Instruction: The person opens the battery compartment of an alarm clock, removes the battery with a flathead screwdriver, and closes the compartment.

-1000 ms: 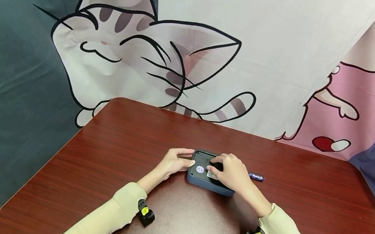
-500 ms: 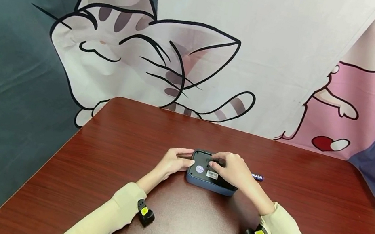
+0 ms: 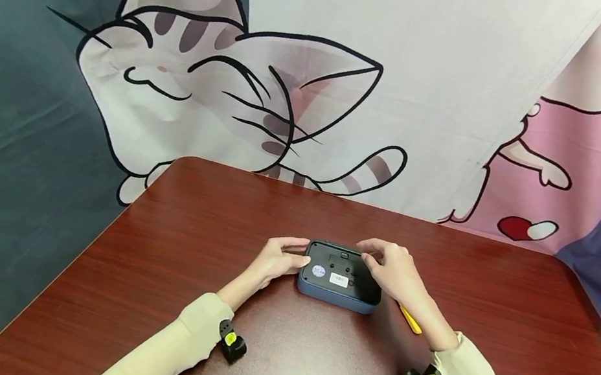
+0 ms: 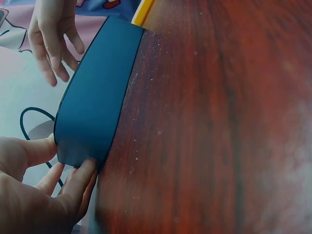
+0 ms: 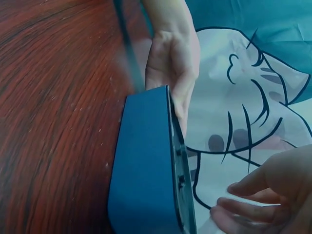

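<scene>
A blue box-shaped device lies on the table with its black back panel facing up. Small dark knobs, a round sticker and a white barcode label show on that panel. My left hand grips the device's left end, thumb at the panel rim and fingers against the side, as the left wrist view also shows. Over the far right corner hovers my right hand, its fingers loosely bent. In the right wrist view the right hand is apart from the device, with nothing seen between the fingers.
A slim yellow stick-like thing lies right of the device, partly behind my right forearm. Dark wood tabletop surrounds everything, with a cartoon-cat cloth hanging behind its far edge. A thin dark cord loops beyond the device.
My right hand has lifted off the back panel and moved right, uncovering the knobs and label. A blue battery is now hidden behind it, and the yellow thing shows. The left hand keeps its grip.
</scene>
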Motion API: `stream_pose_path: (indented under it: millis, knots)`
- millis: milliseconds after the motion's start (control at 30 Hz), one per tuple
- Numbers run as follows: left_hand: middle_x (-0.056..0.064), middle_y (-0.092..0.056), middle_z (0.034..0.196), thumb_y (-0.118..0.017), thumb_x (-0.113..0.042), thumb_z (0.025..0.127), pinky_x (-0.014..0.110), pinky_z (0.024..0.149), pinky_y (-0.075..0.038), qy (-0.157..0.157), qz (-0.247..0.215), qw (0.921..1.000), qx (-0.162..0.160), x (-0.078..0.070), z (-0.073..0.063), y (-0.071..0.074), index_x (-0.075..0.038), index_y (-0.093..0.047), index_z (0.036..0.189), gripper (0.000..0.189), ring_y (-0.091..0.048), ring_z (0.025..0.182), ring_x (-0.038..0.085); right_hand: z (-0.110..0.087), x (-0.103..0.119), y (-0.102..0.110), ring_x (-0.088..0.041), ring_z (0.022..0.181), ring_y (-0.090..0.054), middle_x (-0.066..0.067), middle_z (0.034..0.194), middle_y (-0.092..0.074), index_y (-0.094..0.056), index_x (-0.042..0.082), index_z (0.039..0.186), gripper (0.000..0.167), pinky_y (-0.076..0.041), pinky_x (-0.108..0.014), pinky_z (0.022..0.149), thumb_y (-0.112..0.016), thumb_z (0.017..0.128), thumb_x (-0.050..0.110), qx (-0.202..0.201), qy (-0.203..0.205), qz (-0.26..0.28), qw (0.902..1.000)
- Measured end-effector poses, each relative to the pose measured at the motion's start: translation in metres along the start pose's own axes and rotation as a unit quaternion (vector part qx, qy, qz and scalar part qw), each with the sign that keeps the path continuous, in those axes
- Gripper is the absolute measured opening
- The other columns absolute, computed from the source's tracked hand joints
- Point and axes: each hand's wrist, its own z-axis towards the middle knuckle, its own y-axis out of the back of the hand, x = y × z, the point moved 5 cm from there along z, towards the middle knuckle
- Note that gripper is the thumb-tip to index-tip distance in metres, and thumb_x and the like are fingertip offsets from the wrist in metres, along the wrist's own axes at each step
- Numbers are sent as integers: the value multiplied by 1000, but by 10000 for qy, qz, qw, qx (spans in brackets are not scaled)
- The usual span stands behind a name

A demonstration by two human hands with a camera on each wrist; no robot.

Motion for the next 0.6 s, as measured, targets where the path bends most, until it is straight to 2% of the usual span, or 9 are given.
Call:
stream_pose_path:
  millis: [233, 467, 600]
  knots:
    - [27, -57, 130, -64, 8, 85, 36, 88, -58, -12, -36, 10000, 25, -2, -1, 0, 4, -55, 130, 47, -64, 90, 14, -6, -10, 13, -27, 83, -69, -15, 108, -72, -67, 6, 114, 23, -60, -37, 69, -63, 91, 8, -469, -30, 233, 9986]
    - [27, -57, 130, -65, 6, 85, 37, 88, -58, -43, 62, 10000, 46, -1, 0, 0, 4, -56, 130, 46, -63, 93, 15, -16, -30, 13, -25, 88, -69, -13, 108, -71, -62, 7, 122, 30, -58, -37, 72, -63, 92, 12, -277, -350, 285, 9986]
    - [27, -57, 130, -65, 6, 85, 37, 88, -58, -45, 64, 9999, 68, 0, 0, 0, 4, -56, 130, 46, -63, 94, 16, -21, -38, 11, -24, 87, -68, -13, 106, -71, -60, 7, 124, 33, -57, -30, 68, -63, 92, 12, -228, -419, 358, 9982]
